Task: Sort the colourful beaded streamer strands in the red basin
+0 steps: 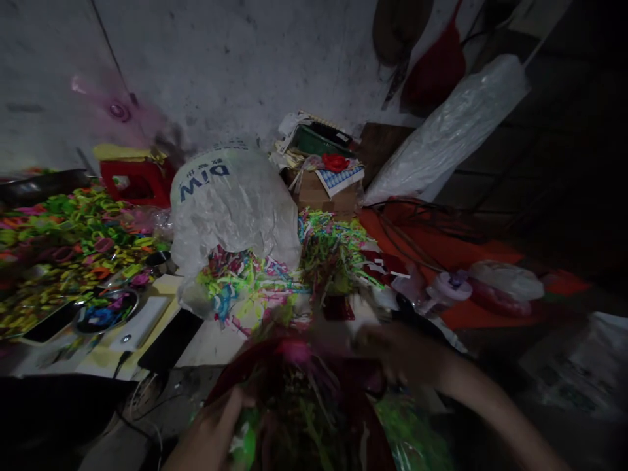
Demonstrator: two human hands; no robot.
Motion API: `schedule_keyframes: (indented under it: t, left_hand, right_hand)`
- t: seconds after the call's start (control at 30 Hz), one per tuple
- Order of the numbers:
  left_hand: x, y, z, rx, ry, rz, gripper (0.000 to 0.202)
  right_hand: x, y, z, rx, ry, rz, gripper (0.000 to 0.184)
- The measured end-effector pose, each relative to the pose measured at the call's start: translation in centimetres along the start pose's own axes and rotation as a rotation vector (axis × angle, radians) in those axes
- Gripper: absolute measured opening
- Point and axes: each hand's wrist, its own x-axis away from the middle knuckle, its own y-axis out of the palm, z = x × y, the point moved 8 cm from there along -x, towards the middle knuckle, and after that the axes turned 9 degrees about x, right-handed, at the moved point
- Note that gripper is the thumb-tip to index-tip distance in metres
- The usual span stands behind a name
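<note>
A dark red basin (363,418) is low in the middle of the view, tilted, with thin green and pink plastic strips (309,418) inside. My left hand (216,425) is closed on the basin's left rim, beside a bright green piece (248,438). Smeared by motion, my right hand (397,347) is over the basin's right rim; its fingers do not show clearly. Beyond the basin, a heap of colourful plastic strips (260,284) spills from the mouth of a white plastic sack (235,203) on the table. More strips (333,248) are piled to the sack's right.
Small colourful plastic parts (63,242) cover the table's left side, near a metal bowl (108,311), a phone (52,324) and a white power bank (140,324). A cardboard box (318,193) stands behind. At right are a lidded cup (449,288) and an orange sheet (422,235).
</note>
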Motion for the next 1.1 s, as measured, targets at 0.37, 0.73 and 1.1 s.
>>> schedule_keyframes:
  t: [0.37, 0.73, 1.1]
  left_hand:
    - [-2.0, 0.1, 0.3, 0.181, -0.001, -0.046, 0.029]
    - [-3.3, 0.0, 1.8, 0.040, 0.108, -0.091, 0.073]
    - [-3.8, -0.5, 3.8, -0.198, 0.269, -0.075, 0.060]
  right_hand:
    - [-0.3, 3.1, -5.0, -0.367, -0.018, 0.200, 0.029]
    - [1.0, 7.9, -7.4, -0.344, -0.137, 0.108, 0.029]
    - [1.4, 8.5, -9.3, -0.071, -0.388, 0.181, 0.029]
